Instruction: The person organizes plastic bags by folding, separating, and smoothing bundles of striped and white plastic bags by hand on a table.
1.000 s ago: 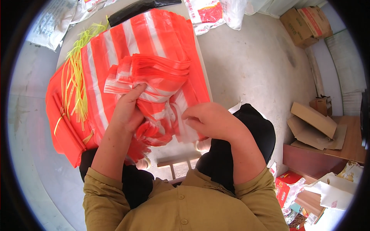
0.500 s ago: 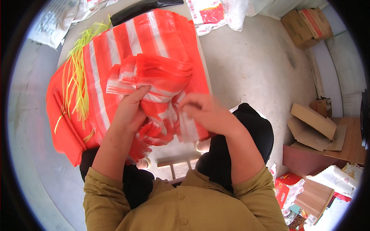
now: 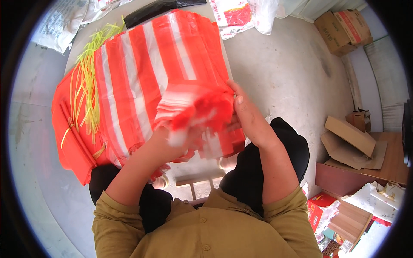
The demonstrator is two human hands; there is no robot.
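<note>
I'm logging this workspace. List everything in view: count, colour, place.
Gathered bundle: one, red and white, between the hands
Striped stack: one, red and white, on the table
Plain plastic pile: one, red, left of the stack
Thin strips: many, yellow, along the stack's left edge
Dark plastic: one, black, far table end
Table: one, pale, under the stack
White bags: several, white, along the top
Cardboard boxes: two, brown, right
Open carton: one, brown, on the cabinet
Cabinet: one, brown, right
Red box: one, red, lower right
Clutter: uncountable, mixed, lower right
Floor: one, grey, right
Trousers: one pair, black, lower centre
Shirt: one, olive, bottom
Left hand: one, bare, bundle's lower left
Right hand: one, bare, bundle's right side
</note>
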